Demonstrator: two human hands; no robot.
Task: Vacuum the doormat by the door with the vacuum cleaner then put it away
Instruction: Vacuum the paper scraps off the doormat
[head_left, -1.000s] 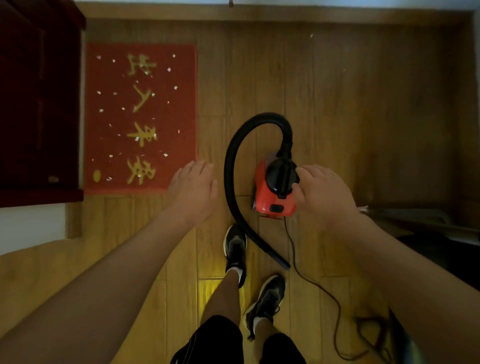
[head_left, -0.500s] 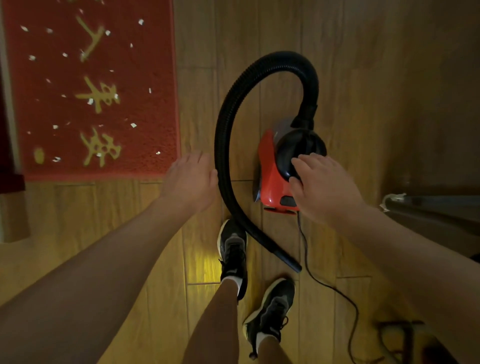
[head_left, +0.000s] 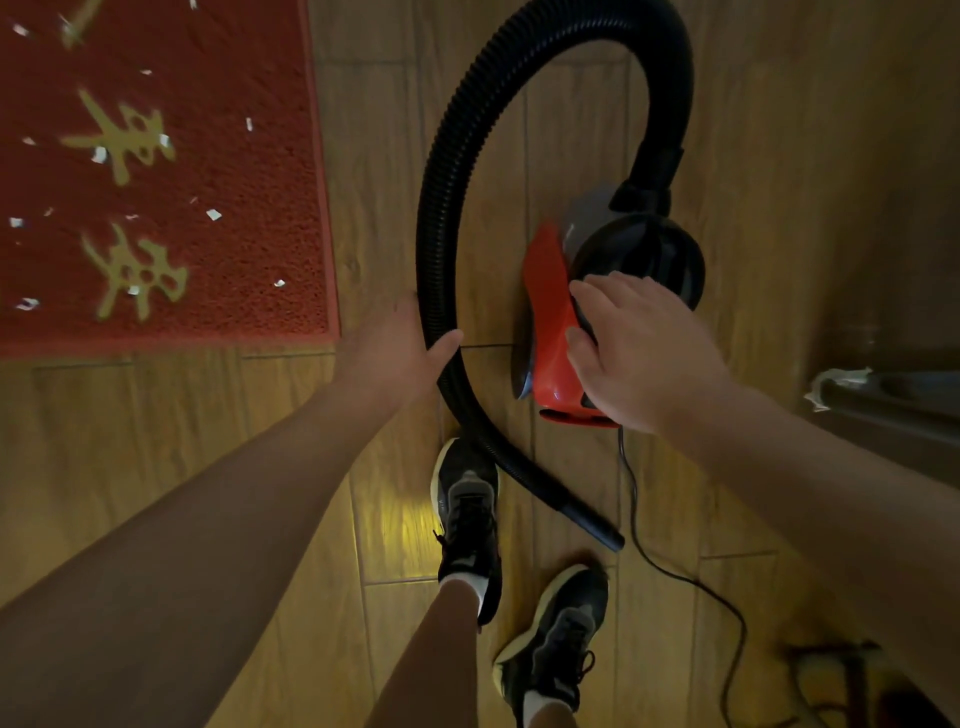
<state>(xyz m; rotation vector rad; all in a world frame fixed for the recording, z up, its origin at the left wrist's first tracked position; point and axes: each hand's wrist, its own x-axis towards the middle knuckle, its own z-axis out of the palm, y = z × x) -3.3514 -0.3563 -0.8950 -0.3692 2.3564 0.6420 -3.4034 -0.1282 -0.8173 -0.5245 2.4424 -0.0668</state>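
Head view: left hand has reached the hose, thumb hooked round it. Right hand fingers lie spread on the vacuum. Doormat still littered, so likely pickup starting.

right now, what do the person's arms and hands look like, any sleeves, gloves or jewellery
Both are uncovered. The left hand and the right hand wear no gloves, and no ring, watch or bracelet shows on them. The left arm and the right arm have no sleeve anywhere up to the frame edge. No markings or straps are visible on either.
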